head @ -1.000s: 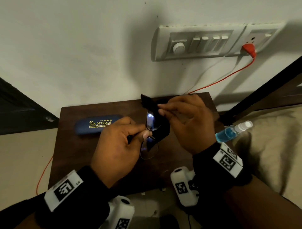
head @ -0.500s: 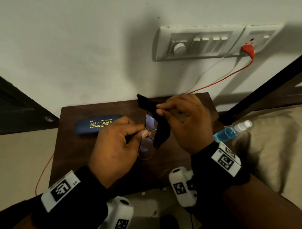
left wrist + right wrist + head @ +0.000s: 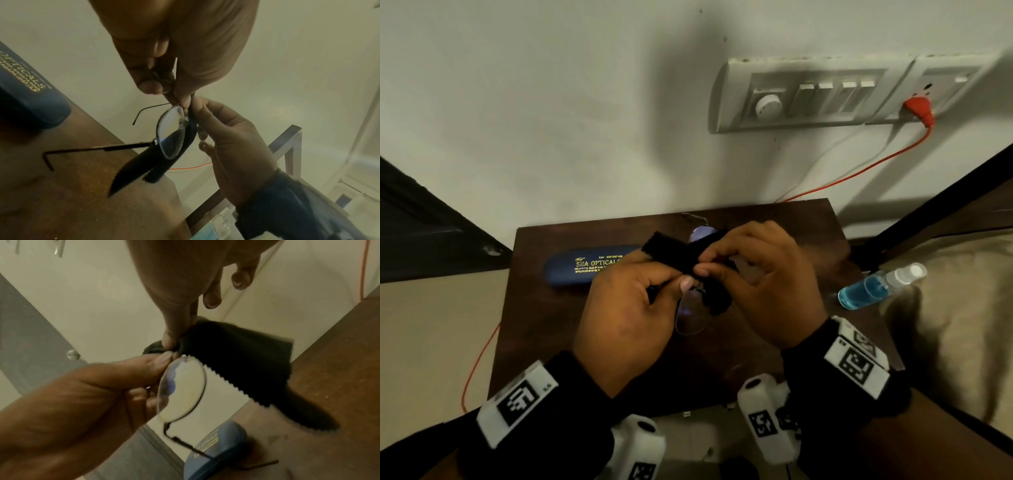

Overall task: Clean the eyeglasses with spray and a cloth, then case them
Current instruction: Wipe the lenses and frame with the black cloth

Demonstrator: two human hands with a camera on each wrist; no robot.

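Observation:
Thin black-framed eyeglasses are held above the brown table. My left hand pinches the frame near the bridge. My right hand pinches a black cloth against the far lens, which the cloth mostly hides. The near lens hangs bare. A blue eyeglass case, shut, lies on the table's left. A spray bottle of blue liquid lies to the right, off the table.
A white wall stands just behind the table, with a switch panel and a red plug and cord. A beige cushion lies at the right. A dark frame runs along the right side.
The cloth has swung from hanging down to lying across the top lens, and both hands have shifted slightly. The left hand still holds the frame.

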